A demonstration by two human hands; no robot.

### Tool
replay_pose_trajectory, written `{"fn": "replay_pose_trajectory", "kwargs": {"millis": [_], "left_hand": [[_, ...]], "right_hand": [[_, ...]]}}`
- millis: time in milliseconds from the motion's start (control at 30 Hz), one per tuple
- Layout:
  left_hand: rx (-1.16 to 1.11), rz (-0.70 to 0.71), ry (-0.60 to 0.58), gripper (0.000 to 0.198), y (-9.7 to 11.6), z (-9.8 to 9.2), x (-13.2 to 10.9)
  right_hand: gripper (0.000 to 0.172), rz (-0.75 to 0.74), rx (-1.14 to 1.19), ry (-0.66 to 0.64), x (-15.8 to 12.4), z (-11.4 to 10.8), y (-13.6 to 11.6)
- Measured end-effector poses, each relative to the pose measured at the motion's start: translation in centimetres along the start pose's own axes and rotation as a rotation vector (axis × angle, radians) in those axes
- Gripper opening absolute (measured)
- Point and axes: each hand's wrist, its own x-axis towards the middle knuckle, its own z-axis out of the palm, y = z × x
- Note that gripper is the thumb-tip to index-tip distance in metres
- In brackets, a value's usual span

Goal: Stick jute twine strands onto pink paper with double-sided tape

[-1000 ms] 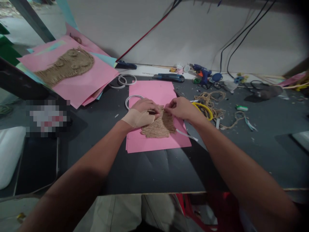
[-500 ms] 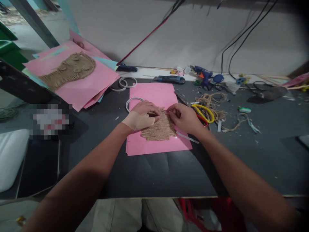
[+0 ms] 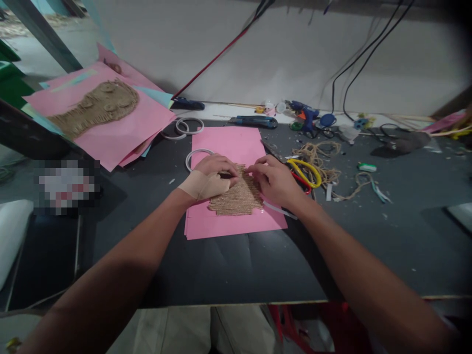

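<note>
Jute-twine patch [image 3: 238,199], tan rows packed into a rough rounded shape, lies on the near half of the pink sheet [image 3: 228,140]; left hand [image 3: 210,177], wrist taped, presses bent, close-set fingers [image 3: 225,169] on its top left, grip unclear; right hand [image 3: 275,179] pinches its fingertips [image 3: 252,169] together on the top edge.

The left hand [image 3: 208,178] and right hand [image 3: 275,181] lie palm-down, arms outstretched, curled fingers [image 3: 254,169] nearly meeting.

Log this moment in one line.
left hand: resting on jute mat | right hand: fingertips at mat's top edge | mat on pink paper
</note>
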Motion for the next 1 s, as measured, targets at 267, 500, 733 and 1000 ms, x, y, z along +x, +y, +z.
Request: {"fn": "replay_pose_trajectory", "kwargs": {"millis": [267, 500, 733, 1000], "left_hand": [[-0.008, -0.047, 0.006, 0.007, 0.3, -0.1, 0.0], [-0.022, -0.064, -0.010, 0.008, 0.3, -0.1, -0.1], [-0.006, -0.059, -0.007, 0.010, 0.2, -0.1, 0.0], [-0.002, -0.036, 0.005, 0.009, 0.2, 0.0, 0.0]], "right_hand": [[0.034, -0.007, 0.016, -0.006, 0.0, 0.1, 0.0], [0.024, 0.010, 0.031, 0.065, 0.2, 0.0, -0.3], [0.014, 0.085, -0.058, 0.108, 0.9, -0.1, -0.2], [0.023, 0.099, -0.021, 0.007, 1.9, -0.7, -0.3]]}}
